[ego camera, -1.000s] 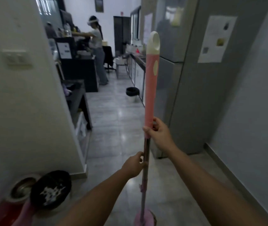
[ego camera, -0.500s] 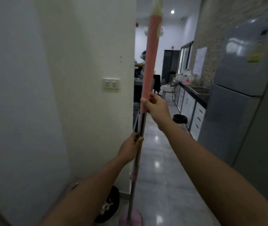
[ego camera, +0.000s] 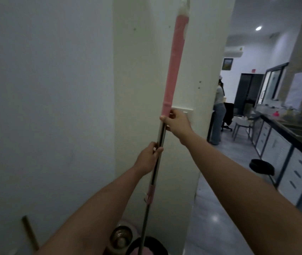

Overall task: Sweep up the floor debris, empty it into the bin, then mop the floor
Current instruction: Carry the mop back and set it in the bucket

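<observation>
**A:** Where is the mop now?

**B:** The mop [ego camera: 172, 70] stands almost upright in front of me, close to the pale pillar [ego camera: 137, 89]. My right hand [ego camera: 176, 124] is wrapped round the pole just under the pink sleeve. My left hand [ego camera: 147, 159] clasps the bare metal lower down. The pole's foot drops into a dark tub [ego camera: 157, 244] near my feet, beside a steel spinner basket [ego camera: 121, 236]. The mop head is cut off at the edge of view.

**A:** What might go wrong?

**B:** The handle's top reaches high and sits near the pillar. If I turn carelessly it could scrape the wall or knock the light switch [ego camera: 186, 113] just behind my right hand. If I lift the head out unwrung, I'd guess water would run onto the tiled floor [ego camera: 220, 218] and make it slippery. The passage to the right is narrow, with the black bin [ego camera: 261, 167] by the cabinets and another person [ego camera: 219, 111] farther off. Swinging the pole wide could clip either.
</observation>
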